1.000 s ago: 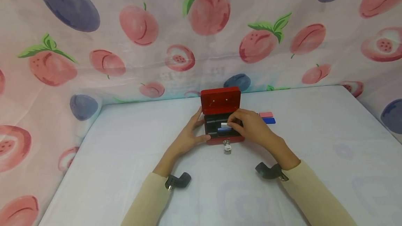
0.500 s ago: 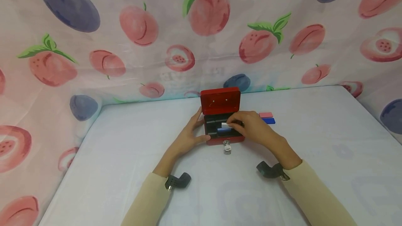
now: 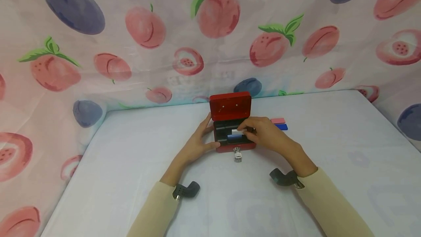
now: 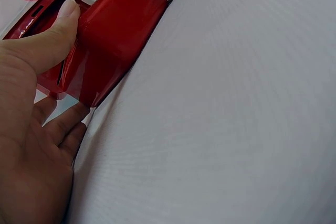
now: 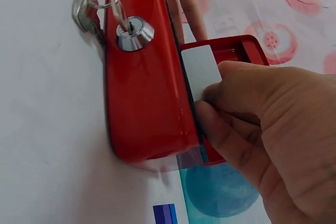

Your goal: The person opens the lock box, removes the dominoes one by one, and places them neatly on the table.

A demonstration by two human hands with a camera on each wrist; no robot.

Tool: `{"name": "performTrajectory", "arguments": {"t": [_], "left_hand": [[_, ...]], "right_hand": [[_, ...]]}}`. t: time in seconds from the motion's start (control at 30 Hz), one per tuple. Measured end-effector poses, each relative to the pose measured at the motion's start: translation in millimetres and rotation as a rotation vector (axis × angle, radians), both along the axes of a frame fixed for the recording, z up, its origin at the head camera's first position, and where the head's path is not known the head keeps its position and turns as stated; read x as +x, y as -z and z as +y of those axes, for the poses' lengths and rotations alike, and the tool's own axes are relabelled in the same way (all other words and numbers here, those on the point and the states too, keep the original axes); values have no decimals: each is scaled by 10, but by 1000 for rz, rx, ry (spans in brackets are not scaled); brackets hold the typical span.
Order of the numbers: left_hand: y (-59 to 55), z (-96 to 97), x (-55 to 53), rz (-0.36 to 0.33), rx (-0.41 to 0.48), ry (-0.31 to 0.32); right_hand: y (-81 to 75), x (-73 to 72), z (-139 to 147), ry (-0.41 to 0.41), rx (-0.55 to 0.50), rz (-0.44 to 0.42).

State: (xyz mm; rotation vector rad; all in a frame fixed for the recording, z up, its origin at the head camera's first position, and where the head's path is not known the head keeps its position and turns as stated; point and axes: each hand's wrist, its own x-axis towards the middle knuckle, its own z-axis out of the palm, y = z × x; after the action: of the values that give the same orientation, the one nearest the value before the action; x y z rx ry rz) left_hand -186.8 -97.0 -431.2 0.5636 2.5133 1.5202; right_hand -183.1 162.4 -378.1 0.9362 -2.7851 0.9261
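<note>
A red cash box stands with its lid raised, showing a dark interior. My left hand holds its left end, thumb over the front rim and fingers against the outside in the left wrist view. Between thumb and fingertips, my right hand pinches a flat white block at the box's opening. Just in front of it, inside the box, lies a blue block. The right fingers hide part of the interior.
Keys on a ring hang from the lock at the box's front. To the right, a pink block and another blue block lie on the white-covered table. A fruit-print cloth hangs behind.
My right wrist has shifted slightly to the right, the white block still pinched at nearly the same spot. My left hand and the box keep their places.
</note>
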Motion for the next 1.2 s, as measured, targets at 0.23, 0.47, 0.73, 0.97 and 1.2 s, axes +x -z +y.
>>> {"name": "performTrajectory", "arguments": {"t": [0.23,0.47,0.73,0.97,1.2], "left_hand": [[-3,-27,1,12,9,17],[40,-32,-17,15,24,-1],[48,12,-30,18,13,27],[13,9,-12,12,25,22],[11,-13,-9,2,8,12]], "right_hand": [[27,-13,-13,3,-2,24],[22,-29,17,-4,-25,48],[-32,4,182,39,-52,124],[-65,18,335,37,-70,182],[-131,59,467,65,-48,203]]}}
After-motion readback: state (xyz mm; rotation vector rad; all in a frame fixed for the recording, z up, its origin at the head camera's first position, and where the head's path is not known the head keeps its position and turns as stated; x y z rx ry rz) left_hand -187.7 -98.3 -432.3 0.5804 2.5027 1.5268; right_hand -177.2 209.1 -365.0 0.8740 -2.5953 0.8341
